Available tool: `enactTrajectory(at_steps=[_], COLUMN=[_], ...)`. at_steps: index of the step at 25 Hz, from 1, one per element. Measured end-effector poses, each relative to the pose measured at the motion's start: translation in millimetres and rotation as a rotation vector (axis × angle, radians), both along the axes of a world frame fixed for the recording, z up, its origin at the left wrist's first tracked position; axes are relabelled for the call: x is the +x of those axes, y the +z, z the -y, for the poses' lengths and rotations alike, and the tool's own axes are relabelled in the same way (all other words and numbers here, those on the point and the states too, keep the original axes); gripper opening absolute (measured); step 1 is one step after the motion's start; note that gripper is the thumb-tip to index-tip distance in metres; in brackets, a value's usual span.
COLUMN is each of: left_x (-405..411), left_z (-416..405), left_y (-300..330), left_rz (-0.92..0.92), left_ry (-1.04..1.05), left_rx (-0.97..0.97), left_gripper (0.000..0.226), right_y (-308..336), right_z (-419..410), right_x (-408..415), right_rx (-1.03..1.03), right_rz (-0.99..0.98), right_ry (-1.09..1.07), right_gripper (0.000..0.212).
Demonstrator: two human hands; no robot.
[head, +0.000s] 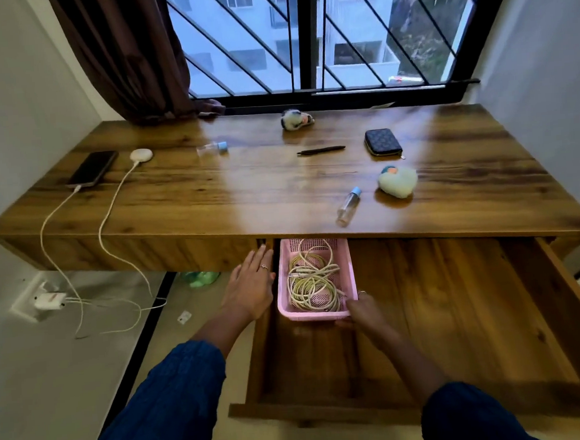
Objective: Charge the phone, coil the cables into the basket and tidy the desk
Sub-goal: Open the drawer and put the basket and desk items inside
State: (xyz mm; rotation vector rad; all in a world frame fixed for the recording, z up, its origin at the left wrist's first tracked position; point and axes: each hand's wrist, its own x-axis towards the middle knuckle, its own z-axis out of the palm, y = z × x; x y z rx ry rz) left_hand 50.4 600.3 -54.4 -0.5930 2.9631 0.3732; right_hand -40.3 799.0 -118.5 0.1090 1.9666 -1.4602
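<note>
right hand point(363, 312) on pink basket point(285, 290) (coiled cables point(311, 280) inside)

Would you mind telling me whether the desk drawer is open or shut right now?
Open: the drawer is pulled well out from under the desk, with the pink basket sitting inside.

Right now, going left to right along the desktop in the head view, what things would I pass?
Phone → white round charger → small bottle lying near the curtain → fluffy toy by the window → black pen → dark wallet.
</note>
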Motion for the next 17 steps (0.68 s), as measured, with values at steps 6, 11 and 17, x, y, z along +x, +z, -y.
enactTrajectory(at_steps=[6, 11, 17], left_x=[-36, -75, -136], left_z=[16, 5, -37], left_y=[-10, 3, 22], left_rz=[0.045, -0.025, -0.066], left_ry=[-0.097, -0.162, -0.263], left_rx=[0.021, 0.049, 0.111], left_gripper=[0.056, 0.057, 0.062], right_y=[2, 49, 114], right_z=[7, -3, -24], right_x=[-10, -43, -126], right_rx=[0.160, 0.579, 0.622], right_rz=[0.004, -0.043, -0.445], right_ry=[0.244, 0.576, 0.424], right_gripper=[0.040, 0.071, 0.029])
